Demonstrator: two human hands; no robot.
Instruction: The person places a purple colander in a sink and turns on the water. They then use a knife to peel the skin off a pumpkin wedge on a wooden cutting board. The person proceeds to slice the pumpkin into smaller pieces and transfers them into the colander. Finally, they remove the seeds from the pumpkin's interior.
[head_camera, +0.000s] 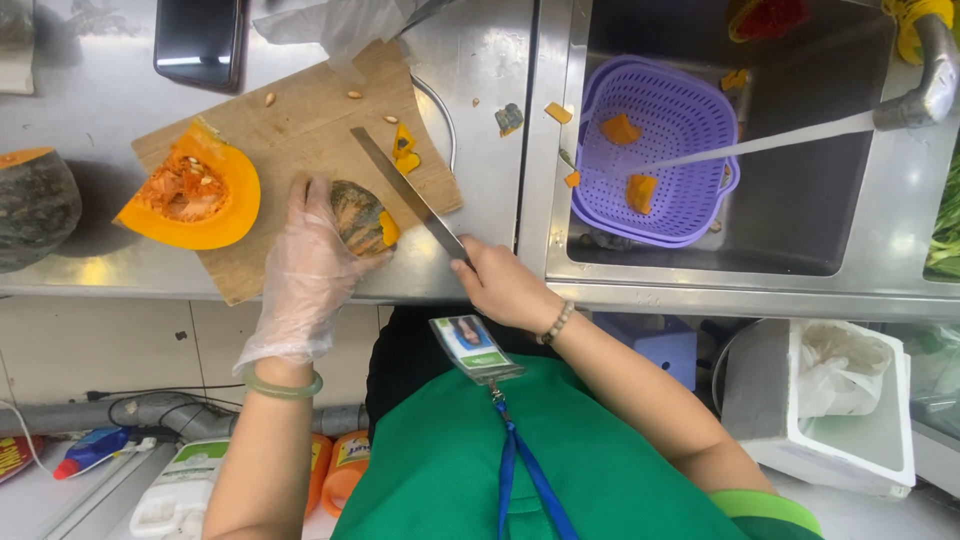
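My left hand (305, 268), in a clear plastic glove, presses down on a small green-skinned pumpkin piece (358, 215) on the wooden cutting board (300, 120). My right hand (497, 283) grips the handle of a long knife (400, 190) whose blade lies slanted along the piece's right side. A large orange pumpkin wedge (190, 192) with seeds rests on the board's left part. Small cut bits (403, 148) lie beside the blade.
A purple basket (660, 150) with orange pumpkin chunks sits in the steel sink (800, 215), under water running from the tap (925, 80). Another pumpkin portion (35, 205) lies far left. A dark phone (198, 42) rests above the board. A white box (850, 410) stands below the counter.
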